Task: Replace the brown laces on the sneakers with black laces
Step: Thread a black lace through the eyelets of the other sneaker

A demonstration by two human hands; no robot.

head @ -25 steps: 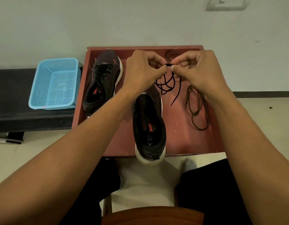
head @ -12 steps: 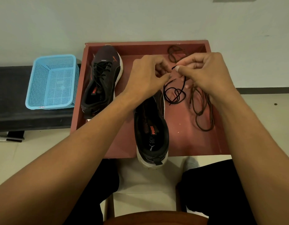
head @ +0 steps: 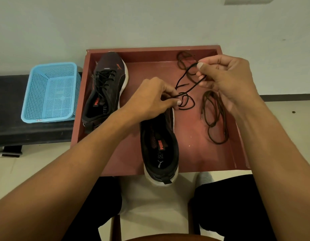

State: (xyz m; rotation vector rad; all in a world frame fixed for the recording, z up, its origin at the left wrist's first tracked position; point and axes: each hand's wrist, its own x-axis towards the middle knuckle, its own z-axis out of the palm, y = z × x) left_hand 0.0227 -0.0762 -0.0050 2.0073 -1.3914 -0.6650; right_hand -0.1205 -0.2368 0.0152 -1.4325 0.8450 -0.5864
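1. Stretching between the two hands, a black lace [head: 190,88] is held up over the red tray [head: 150,49].
2. One part of the black lace is pinched by the thumb and fingers of the left hand [head: 150,96], just above the front of the near sneaker [head: 159,145].
3. Another part is pinched by the curled fingers of the right hand [head: 225,79], higher up and further back.
4. Loose loops of the black lace are seen on the tray floor, just beside the front of the near sneaker.
5. The near sneaker is placed in the middle of the tray, with its heel poking over the front edge.
6. The far sneaker [head: 105,87] is laid at the left side of the tray and is laced in black.
7. One brown lace [head: 214,117] is piled at the right side of the tray, and the other brown lace [head: 183,61] is left at the back, partly hidden by the right hand.
8. A blue basket [head: 51,91] is set on a dark counter [head: 9,119], left of the tray.
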